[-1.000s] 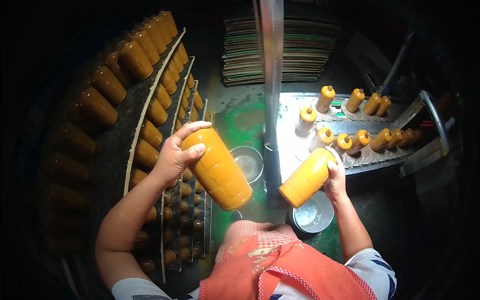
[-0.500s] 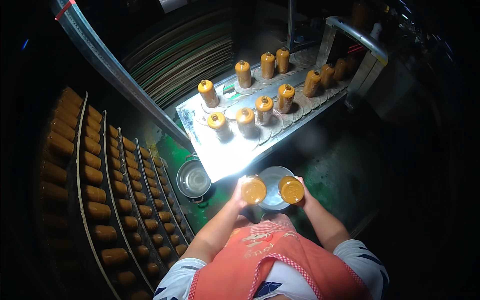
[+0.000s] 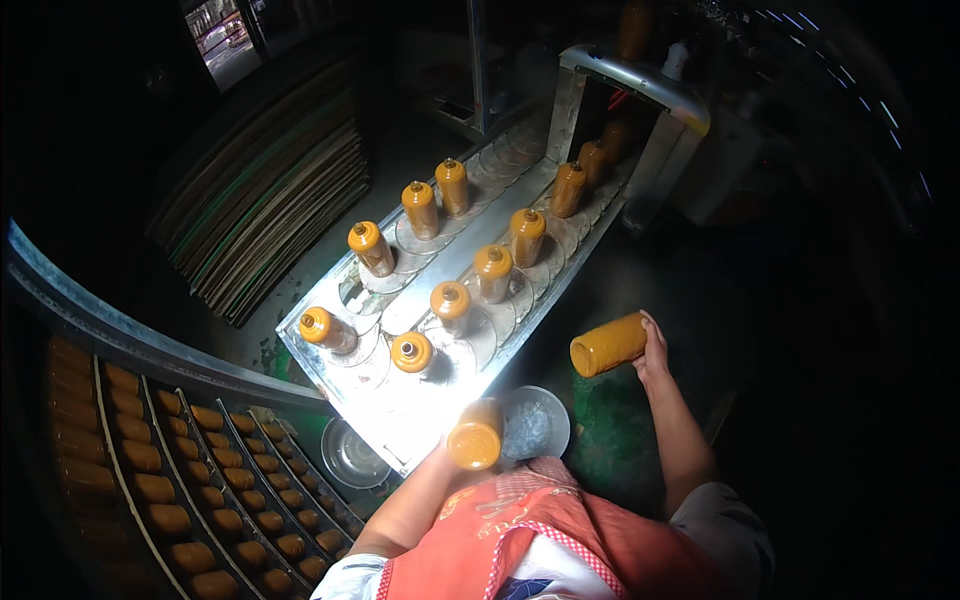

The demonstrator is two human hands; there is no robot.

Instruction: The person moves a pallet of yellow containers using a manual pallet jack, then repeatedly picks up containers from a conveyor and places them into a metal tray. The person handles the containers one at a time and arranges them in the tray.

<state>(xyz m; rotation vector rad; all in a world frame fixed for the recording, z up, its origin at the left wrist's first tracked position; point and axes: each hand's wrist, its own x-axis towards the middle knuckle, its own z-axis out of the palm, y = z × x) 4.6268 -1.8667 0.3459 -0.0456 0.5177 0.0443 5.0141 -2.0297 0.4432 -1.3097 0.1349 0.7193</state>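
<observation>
My left hand (image 3: 441,457), partly lost in glare, grips an orange-brown bottle (image 3: 474,444) with its round base turned up toward me, in front of a metal bench's bright near end. Out to the right, my right hand (image 3: 652,348) is wrapped around the far end of a second orange-brown bottle (image 3: 610,344). That one lies almost level in the air, its base pointing left. Bottles of the same kind, such as a near one (image 3: 411,352), stand upright in two rows on round discs along the metal bench (image 3: 375,418).
A metal basin (image 3: 536,425) is beside the left-hand bottle, and another (image 3: 352,458) sits on the floor by the bench. Racks of stacked bottles (image 3: 150,488) fill the lower left. A metal arch (image 3: 635,80) spans the bench's far end. Flat boards (image 3: 270,190) are stacked behind.
My right hand has swung outward to the right and tipped its bottle sideways. My left hand's bottle sits lower and further left in view. The view has turned, and the bottles on the bench have shifted.
</observation>
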